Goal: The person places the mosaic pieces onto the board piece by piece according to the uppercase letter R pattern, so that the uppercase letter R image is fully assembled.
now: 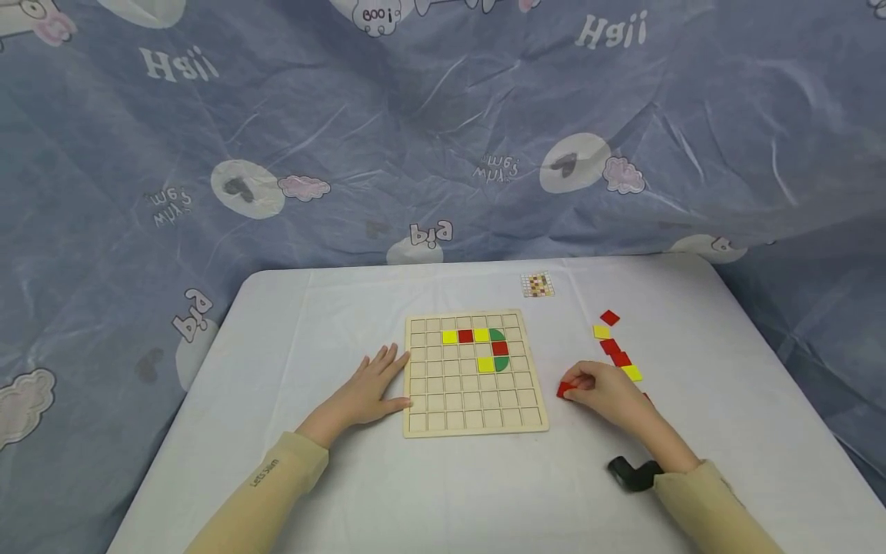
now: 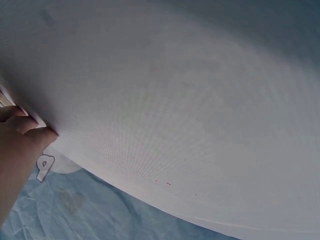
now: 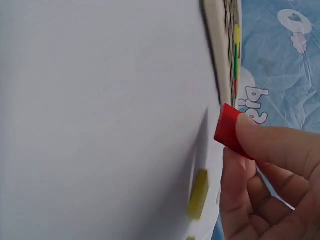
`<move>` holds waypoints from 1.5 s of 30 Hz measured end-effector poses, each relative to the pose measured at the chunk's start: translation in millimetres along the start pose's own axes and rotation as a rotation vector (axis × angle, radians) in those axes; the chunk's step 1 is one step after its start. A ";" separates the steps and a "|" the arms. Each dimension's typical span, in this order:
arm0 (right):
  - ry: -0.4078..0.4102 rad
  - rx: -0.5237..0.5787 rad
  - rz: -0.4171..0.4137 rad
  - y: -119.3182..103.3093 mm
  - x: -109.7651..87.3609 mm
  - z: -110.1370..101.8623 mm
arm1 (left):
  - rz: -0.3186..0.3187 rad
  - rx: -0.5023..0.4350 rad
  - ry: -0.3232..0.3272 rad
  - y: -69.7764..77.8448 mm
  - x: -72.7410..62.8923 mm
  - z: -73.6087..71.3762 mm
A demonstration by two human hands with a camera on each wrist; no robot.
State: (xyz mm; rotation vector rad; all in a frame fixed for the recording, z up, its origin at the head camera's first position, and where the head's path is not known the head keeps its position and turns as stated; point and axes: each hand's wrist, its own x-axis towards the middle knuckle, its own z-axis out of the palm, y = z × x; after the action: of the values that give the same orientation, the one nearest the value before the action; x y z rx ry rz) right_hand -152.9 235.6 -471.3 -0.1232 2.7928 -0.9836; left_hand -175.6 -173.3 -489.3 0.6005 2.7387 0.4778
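A square wooden grid board [image 1: 446, 400] lies on the white table. In its upper right part sit yellow, red and green tiles in a bent row, among them a yellow tile [image 1: 487, 365] and two green quarter-round ones. My left hand [image 1: 367, 388] rests on the table with fingers spread, thumb and fingertips at the board's left edge. To the right of the board, my right hand [image 1: 605, 392] pinches a red square tile [image 3: 229, 129] between thumb and fingers. The right wrist view shows this tile held over the table, with a yellow tile [image 3: 198, 195] lying below.
Loose red and yellow tiles [image 1: 610, 318] lie in a line beyond and beside the right hand. A small card with a coloured grid pattern [image 1: 537, 285] lies behind the board. Near the right sleeve is a black object [image 1: 631, 475]. A patterned blue cloth [image 1: 388, 138] hangs behind the table.
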 end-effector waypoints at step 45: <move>-0.086 -0.024 -0.204 -102.2 76.3 64.6 | 0.007 0.012 0.006 -3.3 2.1 3.1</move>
State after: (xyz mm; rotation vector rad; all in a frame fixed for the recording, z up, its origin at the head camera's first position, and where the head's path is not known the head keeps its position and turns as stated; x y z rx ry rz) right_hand -213.2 106.1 -467.3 -0.4510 2.7537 -0.9629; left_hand -177.5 -174.4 -493.8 0.6128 2.7477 0.4660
